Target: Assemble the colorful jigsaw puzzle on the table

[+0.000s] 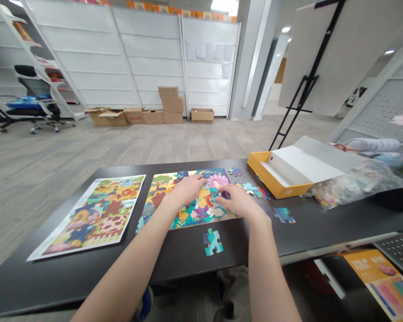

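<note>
A colourful animal jigsaw puzzle [183,219], largely joined, lies flat on the black table. My left hand [189,188] rests over its upper middle, fingers stretched out toward the purple peacock part [218,180]. At the right side of the puzzle is my right hand [237,200], its thumb and fingers apart and the tips touching the pieces. Neither hand visibly grips a piece. Part of the picture is hidden under both hands. A loose teal puzzle piece [213,242] lies near the front edge, and joined blue pieces [284,215] lie to the right.
A printed reference picture [90,214] lies on the left of the table [188,264]. More loose pieces [255,190] sit right of the puzzle, near an open yellow box [282,190] and clear plastic bags [356,181]. Cardboard boxes [144,117] stand along the far shelves.
</note>
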The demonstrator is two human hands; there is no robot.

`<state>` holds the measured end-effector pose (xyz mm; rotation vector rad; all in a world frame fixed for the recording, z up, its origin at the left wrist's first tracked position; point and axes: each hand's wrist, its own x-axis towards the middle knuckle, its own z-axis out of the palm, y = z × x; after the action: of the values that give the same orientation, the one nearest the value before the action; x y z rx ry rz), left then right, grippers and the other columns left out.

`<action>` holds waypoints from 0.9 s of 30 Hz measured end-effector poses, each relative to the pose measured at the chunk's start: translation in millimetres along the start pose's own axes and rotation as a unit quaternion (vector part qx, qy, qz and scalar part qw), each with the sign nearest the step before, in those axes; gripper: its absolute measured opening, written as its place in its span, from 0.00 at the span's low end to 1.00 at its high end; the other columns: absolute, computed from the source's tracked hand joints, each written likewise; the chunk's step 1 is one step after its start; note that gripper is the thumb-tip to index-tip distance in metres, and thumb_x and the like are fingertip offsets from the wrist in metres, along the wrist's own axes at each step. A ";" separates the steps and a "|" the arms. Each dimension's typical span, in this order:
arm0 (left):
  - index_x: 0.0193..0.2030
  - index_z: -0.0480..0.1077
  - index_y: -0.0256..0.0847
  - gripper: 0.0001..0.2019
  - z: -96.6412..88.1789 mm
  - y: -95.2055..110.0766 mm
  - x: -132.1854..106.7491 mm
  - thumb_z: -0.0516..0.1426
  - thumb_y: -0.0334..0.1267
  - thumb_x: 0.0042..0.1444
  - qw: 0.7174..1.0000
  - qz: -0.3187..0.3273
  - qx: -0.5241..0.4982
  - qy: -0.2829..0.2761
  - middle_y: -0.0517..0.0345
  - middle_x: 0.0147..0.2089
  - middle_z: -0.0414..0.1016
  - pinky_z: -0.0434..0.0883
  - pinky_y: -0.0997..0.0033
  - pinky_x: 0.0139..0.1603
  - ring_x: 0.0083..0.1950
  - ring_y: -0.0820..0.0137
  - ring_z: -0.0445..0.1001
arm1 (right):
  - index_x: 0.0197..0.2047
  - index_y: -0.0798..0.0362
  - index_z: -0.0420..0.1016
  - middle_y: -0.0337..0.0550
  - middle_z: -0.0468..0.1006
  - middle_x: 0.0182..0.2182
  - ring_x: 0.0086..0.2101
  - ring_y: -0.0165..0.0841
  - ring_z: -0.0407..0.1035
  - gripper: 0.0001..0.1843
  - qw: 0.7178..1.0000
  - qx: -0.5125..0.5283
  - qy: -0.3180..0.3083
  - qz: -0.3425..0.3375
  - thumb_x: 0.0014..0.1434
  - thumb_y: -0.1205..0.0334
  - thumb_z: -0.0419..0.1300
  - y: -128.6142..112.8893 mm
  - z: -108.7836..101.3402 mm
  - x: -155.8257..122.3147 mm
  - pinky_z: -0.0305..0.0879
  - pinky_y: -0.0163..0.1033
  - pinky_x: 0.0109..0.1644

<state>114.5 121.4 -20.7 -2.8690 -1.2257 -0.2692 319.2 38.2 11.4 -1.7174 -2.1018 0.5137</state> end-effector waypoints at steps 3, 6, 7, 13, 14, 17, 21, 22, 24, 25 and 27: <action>0.62 0.70 0.37 0.22 -2.9 -0.6 2.8 0.48 0.26 0.64 1.000 -0.006 -0.023 0.004 0.41 0.62 0.74 0.71 0.58 0.60 0.61 0.57 0.75 | 0.48 0.55 0.82 0.53 0.82 0.47 0.45 0.42 0.75 0.14 0.997 0.019 0.059 0.045 0.61 0.58 0.63 6.8 -10.7 -0.2 0.68 0.44 0.52; 0.63 0.68 0.36 0.21 -14.0 0.3 2.2 0.47 0.29 0.65 0.999 -0.005 -0.047 0.027 0.41 0.62 0.74 0.70 0.57 0.61 0.60 0.58 0.74 | 0.46 0.54 0.82 0.51 0.83 0.46 0.41 0.41 0.77 0.13 0.984 0.030 0.136 0.111 0.62 0.59 0.60 21.0 -20.8 -1.5 0.69 0.43 0.50; 0.63 0.67 0.37 0.21 -20.0 1.3 -0.3 0.47 0.30 0.66 0.998 -0.001 -0.053 0.040 0.41 0.63 0.73 0.70 0.56 0.61 0.61 0.58 0.74 | 0.45 0.54 0.82 0.50 0.84 0.45 0.41 0.40 0.77 0.13 0.980 0.029 0.152 0.127 0.62 0.59 0.60 26.8 -23.3 -2.0 0.69 0.43 0.49; 0.68 0.61 0.36 0.24 -65.3 15.5 -52.3 0.50 0.37 0.66 0.989 -0.017 -0.105 0.100 0.42 0.67 0.69 0.66 0.51 0.67 0.67 0.55 0.67 | 0.44 0.53 0.84 0.51 0.84 0.44 0.47 0.43 0.77 0.14 0.956 -0.007 0.216 0.201 0.62 0.63 0.57 64.5 -30.3 -2.4 0.68 0.42 0.53; 0.69 0.60 0.36 0.25 -70.2 18.5 -64.9 0.50 0.39 0.66 0.987 -0.028 -0.121 0.105 0.42 0.67 0.69 0.66 0.51 0.67 0.68 0.55 0.67 | 0.44 0.53 0.84 0.51 0.84 0.43 0.47 0.44 0.77 0.14 0.949 -0.011 0.226 0.222 0.61 0.64 0.57 70.5 -30.5 -2.2 0.69 0.43 0.53; 0.70 0.57 0.39 0.26 -73.7 26.0 -99.0 0.50 0.43 0.67 0.976 -0.074 -0.160 0.131 0.43 0.67 0.69 0.67 0.51 0.66 0.66 0.56 0.69 | 0.45 0.54 0.84 0.53 0.84 0.44 0.48 0.45 0.77 0.14 0.940 -0.021 0.224 0.257 0.60 0.62 0.59 85.5 -28.8 -2.2 0.69 0.45 0.54; 0.70 0.58 0.40 0.25 -60.8 31.7 -122.9 0.50 0.42 0.67 0.962 -0.106 -0.191 0.161 0.44 0.62 0.74 0.68 0.50 0.66 0.65 0.56 0.71 | 0.48 0.54 0.82 0.54 0.84 0.46 0.48 0.46 0.77 0.18 0.952 -0.035 0.172 0.252 0.57 0.57 0.64 94.0 -23.3 -6.2 0.70 0.45 0.53; 0.69 0.58 0.40 0.25 -57.1 32.6 -124.9 0.50 0.41 0.67 0.961 -0.104 -0.195 0.164 0.45 0.61 0.75 0.68 0.50 0.66 0.65 0.56 0.71 | 0.49 0.54 0.82 0.53 0.84 0.47 0.48 0.46 0.77 0.19 0.953 -0.041 0.166 0.250 0.55 0.56 0.65 94.1 -22.1 -7.7 0.70 0.44 0.53; 0.69 0.58 0.40 0.24 -50.6 33.5 -125.6 0.50 0.40 0.67 0.960 -0.098 -0.198 0.171 0.45 0.60 0.75 0.68 0.50 0.65 0.65 0.56 0.71 | 0.49 0.52 0.81 0.52 0.83 0.47 0.49 0.46 0.77 0.19 0.952 -0.057 0.165 0.252 0.54 0.57 0.67 93.6 -20.5 -10.4 0.70 0.44 0.52; 0.69 0.59 0.41 0.24 -48.0 33.6 -125.0 0.50 0.40 0.67 0.960 -0.095 -0.200 0.172 0.46 0.60 0.75 0.68 0.50 0.65 0.65 0.56 0.71 | 0.49 0.52 0.81 0.51 0.83 0.47 0.49 0.46 0.77 0.19 0.950 -0.065 0.166 0.255 0.54 0.58 0.67 93.4 -19.9 -11.2 0.70 0.43 0.52; 0.68 0.59 0.41 0.23 -43.7 32.7 -123.0 0.50 0.39 0.67 0.959 -0.093 -0.204 0.174 0.46 0.59 0.76 0.69 0.50 0.65 0.64 0.57 0.71 | 0.49 0.52 0.80 0.51 0.83 0.47 0.48 0.44 0.77 0.19 0.950 -0.076 0.163 0.255 0.54 0.59 0.66 94.1 -19.2 -11.7 0.70 0.43 0.50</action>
<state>47.8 7.3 4.3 -2.8248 -1.5075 -1.0987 410.4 45.2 -20.1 -2.2675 -1.4957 0.1805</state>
